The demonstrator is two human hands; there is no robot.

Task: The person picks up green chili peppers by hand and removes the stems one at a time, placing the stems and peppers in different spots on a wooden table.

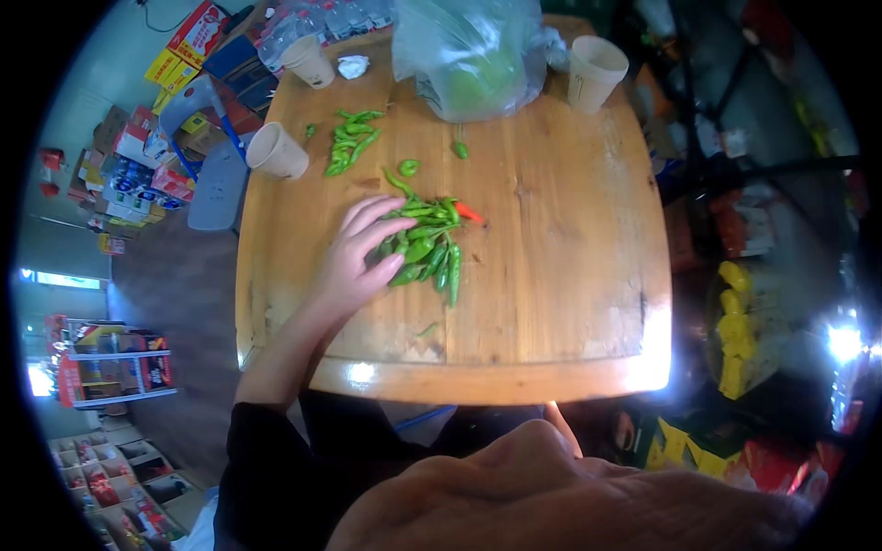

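Observation:
My left hand [356,253] reaches over the table with its fingers spread, at the left side of a pile of green chili peppers [432,243]. Its fingertips touch or hover just over the peppers; nothing is gripped. One red pepper [468,212] pokes out at the pile's right edge. Farther off lies a smaller heap of green peppers [350,145], with a curled pepper [409,167] between the two groups and a single pepper [459,148] near the bag. Of my right arm only a sliver shows below the table's front edge; that hand is hidden.
On the wooden table [570,275], a translucent plastic bag [469,64] with something green inside stands at the far side. Paper cups [277,152] stand at the left and far right [595,73]. A crumpled tissue [353,66] and plastic bottles are at the back; a grey chair [218,188] is left.

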